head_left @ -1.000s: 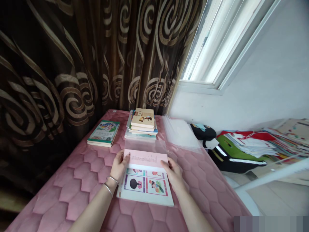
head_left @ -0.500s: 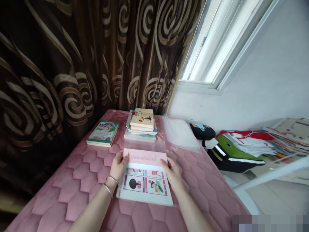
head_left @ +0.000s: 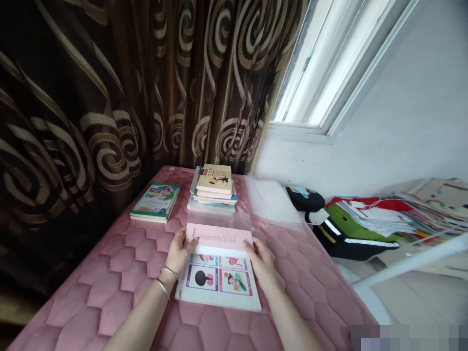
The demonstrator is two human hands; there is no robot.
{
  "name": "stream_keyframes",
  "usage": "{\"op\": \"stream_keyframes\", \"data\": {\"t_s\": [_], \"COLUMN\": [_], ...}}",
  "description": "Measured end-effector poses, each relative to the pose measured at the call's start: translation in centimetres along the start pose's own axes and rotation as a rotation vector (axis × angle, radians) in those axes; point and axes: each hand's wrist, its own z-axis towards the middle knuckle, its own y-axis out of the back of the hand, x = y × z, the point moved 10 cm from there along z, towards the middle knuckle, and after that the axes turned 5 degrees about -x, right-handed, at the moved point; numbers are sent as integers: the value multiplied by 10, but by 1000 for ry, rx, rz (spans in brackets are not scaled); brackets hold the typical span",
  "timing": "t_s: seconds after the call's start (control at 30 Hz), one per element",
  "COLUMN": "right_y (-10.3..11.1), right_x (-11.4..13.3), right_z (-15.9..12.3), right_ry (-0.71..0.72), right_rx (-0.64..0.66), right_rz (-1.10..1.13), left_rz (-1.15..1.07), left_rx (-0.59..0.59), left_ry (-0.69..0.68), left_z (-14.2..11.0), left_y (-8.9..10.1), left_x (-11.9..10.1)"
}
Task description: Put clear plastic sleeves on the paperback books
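A: What kind of room is this?

B: A corner with a dark, swirl-patterned curtain [head_left: 120, 97], a bright window [head_left: 307, 73] to the right, and a pink quilted mattress [head_left: 127, 278] serving as the work surface.

A: Where is the main item?

B: An illustrated book [head_left: 215, 298] lies on the mattress, near the middle, directly in front of the person. Cartoon pictures fill its near part; across its far part is a pink printed panel [head_left: 219, 236], and a clear plastic sheet [head_left: 223, 220] shows beyond that.

A: And the hands?

B: Both are closed on the pink panel. The left hand [head_left: 182, 247] has its side edge, thumb on top; the right hand [head_left: 261, 256] pinches the opposite side.

A: How would it handle?

B: Probably light and bendable, with thin paper that could crease. The plastic looks slick and apt to slide. Opposite side edges seem sensible holds, thumbs flat.

A: What else is nearby?

B: A stack of books [head_left: 214, 180] beyond, two green-edged books [head_left: 155, 201] to the left, and clear plastic covers [head_left: 270, 200] to the right.
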Motion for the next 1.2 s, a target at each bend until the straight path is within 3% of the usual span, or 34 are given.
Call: {"op": "stream_keyframes", "data": {"t_s": [0.3, 1.2], "right_y": [-5, -1], "right_x": [-13, -14], "right_z": [4, 8], "right_ry": [3, 67], "right_rx": [50, 1], "right_rz": [110, -51], "left_rz": [-40, 16], "left_rx": [-16, -55], "left_ry": [10, -2], "left_z": [1, 1], "left_y": [1, 4], "left_x": [3, 0]}}
